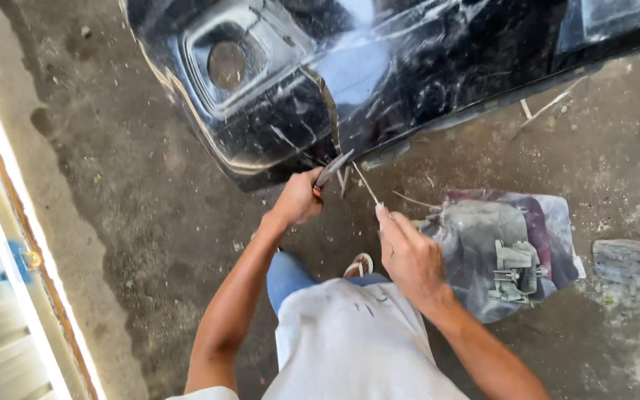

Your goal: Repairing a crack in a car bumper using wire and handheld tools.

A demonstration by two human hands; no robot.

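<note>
A glossy black car bumper (379, 67) with an empty fog-light recess (227, 63) lies across the top of the view on a dirty concrete floor. My left hand (299, 198) is shut on a pair of pliers (332, 170) whose jaws reach the cracked lower edge of the bumper. My right hand (407, 255) pinches the near end of a thin white strip (365, 184) that runs up to the same crack. Both hands sit just below the bumper's lower edge.
A crumpled plastic bag (483, 230) with a grey plastic bracket (516, 270) on it lies to the right of my right hand. A grey block (631, 263) sits at the right edge. A metal door track (9, 244) runs along the left.
</note>
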